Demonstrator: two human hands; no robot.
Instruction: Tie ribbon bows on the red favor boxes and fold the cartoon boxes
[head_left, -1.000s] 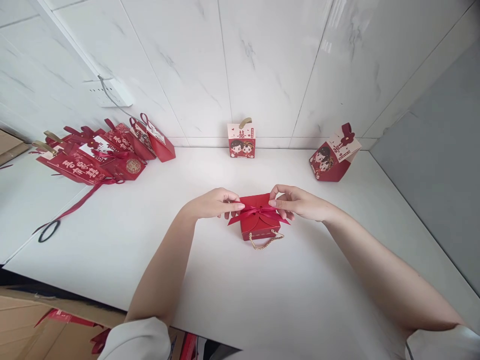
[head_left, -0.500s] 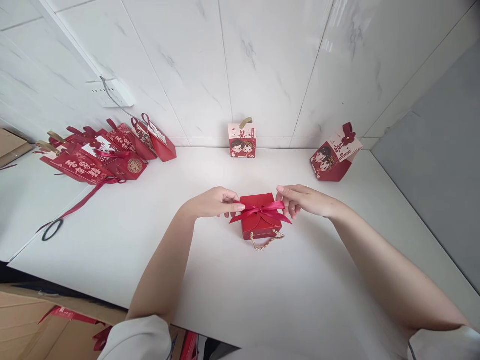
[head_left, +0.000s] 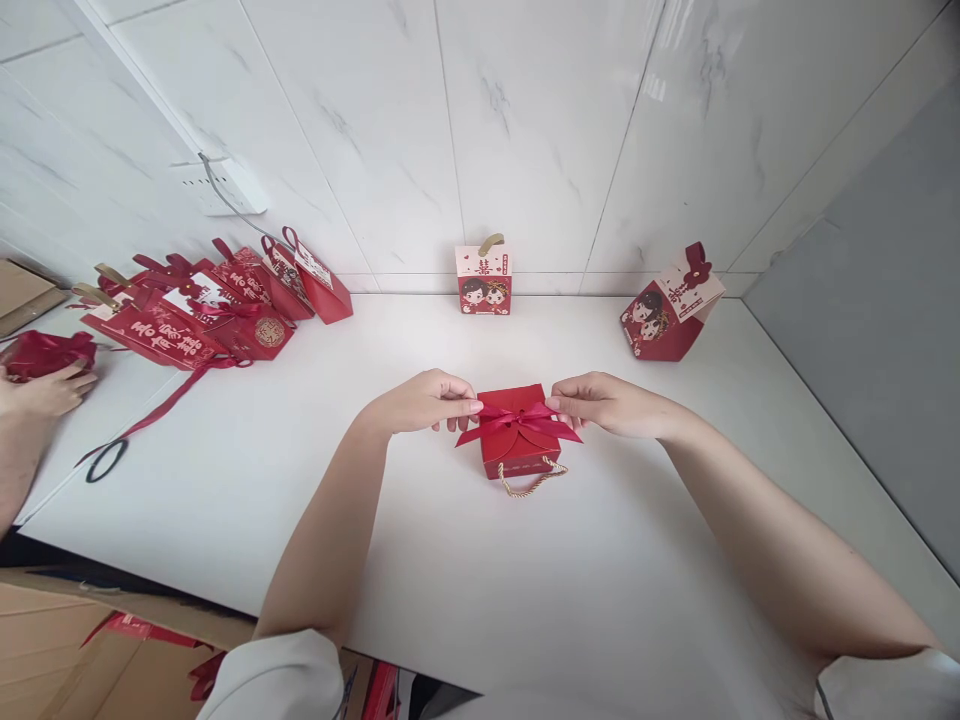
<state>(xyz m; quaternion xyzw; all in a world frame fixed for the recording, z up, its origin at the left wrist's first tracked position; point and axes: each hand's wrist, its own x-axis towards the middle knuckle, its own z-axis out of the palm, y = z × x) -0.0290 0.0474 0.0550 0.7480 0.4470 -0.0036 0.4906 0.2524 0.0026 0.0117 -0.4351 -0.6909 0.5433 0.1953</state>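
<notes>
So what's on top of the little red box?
A red ribbon bow lies across the red box and its folded petal flaps. The left hand and right hand pinch its ends. The closed flaps hide what is inside.

Left hand (head_left: 420, 404) and right hand (head_left: 604, 403) pinch ribbon (head_left: 519, 420) ends on red box (head_left: 517, 445), mid-counter (head_left: 480, 590); co-worker's hand (head_left: 41, 392) at far left.

Red gift boxes (head_left: 217, 310) piled left; cartoon box (head_left: 484, 281) against wall; co-worker's hand (head_left: 41, 392) at left edge.
</notes>
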